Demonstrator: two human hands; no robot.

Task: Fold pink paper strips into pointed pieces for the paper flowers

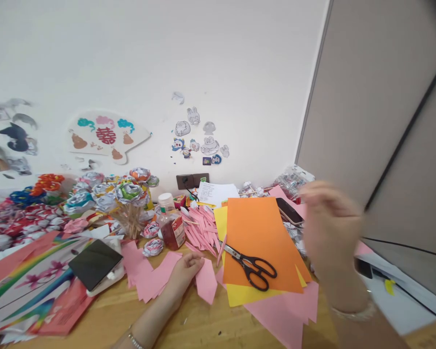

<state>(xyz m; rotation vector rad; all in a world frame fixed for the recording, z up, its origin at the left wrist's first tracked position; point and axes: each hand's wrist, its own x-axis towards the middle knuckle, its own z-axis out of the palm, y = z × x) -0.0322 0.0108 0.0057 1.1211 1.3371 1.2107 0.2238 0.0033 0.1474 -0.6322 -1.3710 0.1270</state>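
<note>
On the wooden table, my left hand [185,272] is closed, its fingertips on the edge of a pink paper piece [206,286] with a pointed lower end. To the left lie more cut pink paper sheets [156,278], partly behind that hand. My right hand [330,223] is raised at the right, smeared by motion; whether its fingers hold anything cannot be made out. Between the hands, black-handled scissors [254,266] rest on orange paper [252,223], with yellow paper [240,294] beneath. A thin rolled pink paper stick [221,249] lies by the blades.
A heap of rolled pink paper sticks [202,225] lies beside a bottle of red liquid [171,230]. Paper flowers [111,191] crowd the back left, near a dark tablet-like slab [95,266]. A phone [289,211] lies behind my right hand; pink paper [283,310] fills the front.
</note>
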